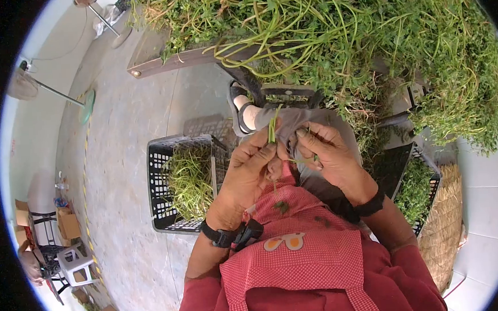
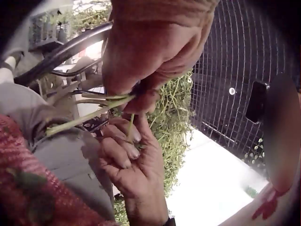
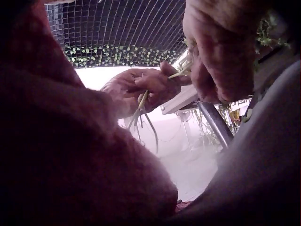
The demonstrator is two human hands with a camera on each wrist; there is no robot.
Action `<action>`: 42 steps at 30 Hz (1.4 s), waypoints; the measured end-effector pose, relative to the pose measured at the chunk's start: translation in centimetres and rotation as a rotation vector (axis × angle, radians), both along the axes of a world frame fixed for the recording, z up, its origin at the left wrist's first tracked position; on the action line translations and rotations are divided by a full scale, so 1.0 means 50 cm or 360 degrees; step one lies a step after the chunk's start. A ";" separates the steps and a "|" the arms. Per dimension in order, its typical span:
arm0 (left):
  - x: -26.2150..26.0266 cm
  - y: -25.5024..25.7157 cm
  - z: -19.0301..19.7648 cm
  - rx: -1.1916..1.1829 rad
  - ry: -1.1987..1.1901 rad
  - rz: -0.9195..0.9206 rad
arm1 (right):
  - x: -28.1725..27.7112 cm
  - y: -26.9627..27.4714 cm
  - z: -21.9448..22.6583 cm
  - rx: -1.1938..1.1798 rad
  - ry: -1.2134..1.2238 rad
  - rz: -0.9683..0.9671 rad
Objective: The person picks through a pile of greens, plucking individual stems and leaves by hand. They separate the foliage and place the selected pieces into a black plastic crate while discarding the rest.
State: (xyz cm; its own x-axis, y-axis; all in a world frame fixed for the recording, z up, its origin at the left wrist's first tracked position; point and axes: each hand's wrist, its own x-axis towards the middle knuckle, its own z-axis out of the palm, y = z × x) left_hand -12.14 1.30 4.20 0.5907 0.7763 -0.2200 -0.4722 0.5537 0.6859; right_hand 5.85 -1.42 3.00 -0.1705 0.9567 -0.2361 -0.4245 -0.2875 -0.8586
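Observation:
My left hand [image 1: 247, 167] pinches a small bunch of green stems [image 1: 272, 130] between thumb and fingers, over the lap. In the left wrist view, several cut-looking ends of these stems [image 2: 70, 123] stick out sideways from the pinch. Close by, my right hand [image 1: 331, 153] has its fingers curled on a thin green stem [image 2: 130, 126] that runs across from the left hand. A bit of green shows at the right fingers in the head view. The right wrist view shows the left hand [image 3: 146, 89] beyond the right hand [image 3: 221, 52], with a stem [image 3: 181, 70] spanning them.
Leafy greens [image 1: 332, 25] heap over a table [image 1: 158, 61] ahead. A black crate [image 1: 155, 190] of stems stands on the floor at left; another crate [image 1: 433, 187] with greens is at right. Leaf scraps [image 1: 282, 206] lie on the red apron [image 1: 306, 254].

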 end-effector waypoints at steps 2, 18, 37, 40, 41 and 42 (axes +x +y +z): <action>0.002 -0.003 -0.001 0.0168 0.0050 -0.0019 | -0.001 0.001 0.003 0.0026 0.0023 -0.0036; -0.044 0.007 -0.052 0.0836 0.0864 -0.0119 | -0.012 -0.001 0.014 -0.0045 -0.0480 -0.0124; -0.046 0.208 0.112 0.0061 0.0358 0.0172 | 0.085 -0.074 0.024 -0.0196 0.0067 -0.0247; -0.008 0.238 0.100 0.0086 0.0312 0.0143 | 0.194 -0.157 -0.001 -0.0062 -0.0458 -0.0634; -0.007 0.243 0.096 0.0187 0.0368 0.0222 | 0.228 -0.184 -0.006 -0.0184 -0.0386 -0.0863; -0.005 0.243 0.092 0.0194 0.0360 0.0225 | 0.268 -0.220 -0.014 -0.0304 -0.0311 -0.1084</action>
